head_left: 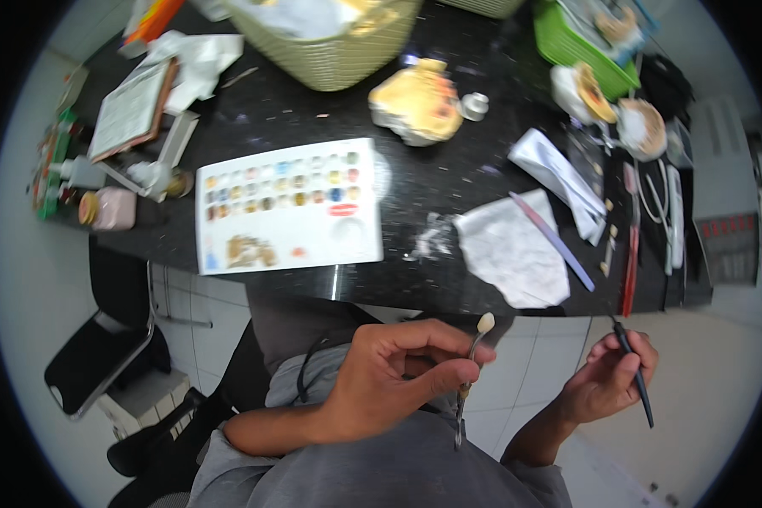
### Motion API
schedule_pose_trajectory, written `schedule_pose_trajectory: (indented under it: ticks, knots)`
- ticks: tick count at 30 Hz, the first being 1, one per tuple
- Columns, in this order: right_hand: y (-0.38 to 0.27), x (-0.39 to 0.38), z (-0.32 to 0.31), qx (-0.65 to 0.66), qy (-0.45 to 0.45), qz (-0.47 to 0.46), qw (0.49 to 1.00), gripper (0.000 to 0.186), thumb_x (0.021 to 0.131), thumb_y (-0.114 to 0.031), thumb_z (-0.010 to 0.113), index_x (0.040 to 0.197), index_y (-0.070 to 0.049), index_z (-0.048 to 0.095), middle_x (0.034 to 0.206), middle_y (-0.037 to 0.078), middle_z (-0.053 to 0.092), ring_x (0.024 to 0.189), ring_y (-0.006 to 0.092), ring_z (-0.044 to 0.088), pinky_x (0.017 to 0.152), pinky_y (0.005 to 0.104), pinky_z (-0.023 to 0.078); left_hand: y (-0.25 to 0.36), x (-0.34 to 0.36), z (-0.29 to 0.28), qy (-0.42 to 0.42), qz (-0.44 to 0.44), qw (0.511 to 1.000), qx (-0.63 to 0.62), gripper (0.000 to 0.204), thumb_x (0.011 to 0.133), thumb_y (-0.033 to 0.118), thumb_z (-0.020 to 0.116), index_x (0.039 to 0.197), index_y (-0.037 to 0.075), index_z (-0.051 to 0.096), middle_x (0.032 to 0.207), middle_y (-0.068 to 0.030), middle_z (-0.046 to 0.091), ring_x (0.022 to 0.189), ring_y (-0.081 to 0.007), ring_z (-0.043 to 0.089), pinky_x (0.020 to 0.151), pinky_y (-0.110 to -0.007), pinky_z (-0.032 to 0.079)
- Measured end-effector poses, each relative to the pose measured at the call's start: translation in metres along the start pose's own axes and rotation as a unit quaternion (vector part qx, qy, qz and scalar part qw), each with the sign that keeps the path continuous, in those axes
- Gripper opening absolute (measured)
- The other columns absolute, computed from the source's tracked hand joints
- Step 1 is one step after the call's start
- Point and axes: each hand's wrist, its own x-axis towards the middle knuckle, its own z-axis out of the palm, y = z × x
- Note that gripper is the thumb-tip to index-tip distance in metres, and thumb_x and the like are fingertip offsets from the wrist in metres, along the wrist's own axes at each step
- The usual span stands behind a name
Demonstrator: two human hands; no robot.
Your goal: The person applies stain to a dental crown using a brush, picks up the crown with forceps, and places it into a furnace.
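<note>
A dark, shiny worktop (423, 182) takes up the top half, and a black chair (110, 347) stands to the left of it. A big cream basket (339, 68) sits at the back. A smaller green basket (553, 38) is at the back on the right. Near the front edge lies a flat white tray (317, 241) with rows of colored spots. To its right is a crumpled white sheet (508, 258), with a purple stick (554, 241) lying across it.

Both hands are up in front of the person's body, well apart. The left hand (398, 368) is pinched around a thin metal holder (461, 411). The right hand (614, 377) has its fingers curled around a thin black brush (642, 398), tip up. Smallest is a creamy white tooth (485, 323). It sits at the top end of the metal holder, just above the left fingers.
</note>
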Motion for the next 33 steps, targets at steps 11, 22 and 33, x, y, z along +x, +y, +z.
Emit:
schedule_pose_trajectory:
  ticks: [11, 22, 33]
  knots:
    - [-0.038, 0.01, 0.154, 0.062, -0.282, 0.014, 0.957, 0.018, 0.084, -0.006, 0.069, 0.096, 0.006, 0.062, 0.082, 0.013, 0.061, 0.068, 0.0139, 0.059, 0.062, 0.0222, 0.047, 0.012, -0.042, -0.078, 0.188, 0.15, 0.971, 0.01, 0.016, 0.085, -0.007, 0.064, 0.1, -0.01, 0.064, 0.1, -0.0205, 0.067, 0.092, -0.0253, 0.068, 0.081, -0.032, 0.058]
    - [-0.036, 0.014, 0.21, -0.048, -0.404, 0.003, 0.913, 0.011, 0.075, 0.0, 0.066, 0.086, 0.003, 0.066, 0.076, 0.012, 0.065, 0.065, 0.0165, 0.061, 0.059, 0.0246, 0.046, 0.015, -0.041, -0.096, 0.156, 0.129, 0.979, -0.008, 0.015, 0.085, -0.004, 0.065, 0.099, -0.011, 0.065, 0.098, -0.0198, 0.068, 0.092, -0.0239, 0.069, 0.082, -0.03, 0.057]
    - [-0.033, 0.014, 0.211, -0.045, -0.4, -0.043, 0.914, 0.012, 0.075, 0.002, 0.067, 0.086, 0.004, 0.066, 0.076, 0.012, 0.065, 0.063, 0.0162, 0.06, 0.057, 0.0238, 0.046, 0.015, -0.039, -0.098, 0.149, 0.121, 0.981, -0.021, 0.015, 0.085, -0.005, 0.065, 0.099, -0.011, 0.065, 0.097, -0.0195, 0.069, 0.091, -0.0226, 0.069, 0.081, -0.029, 0.057]
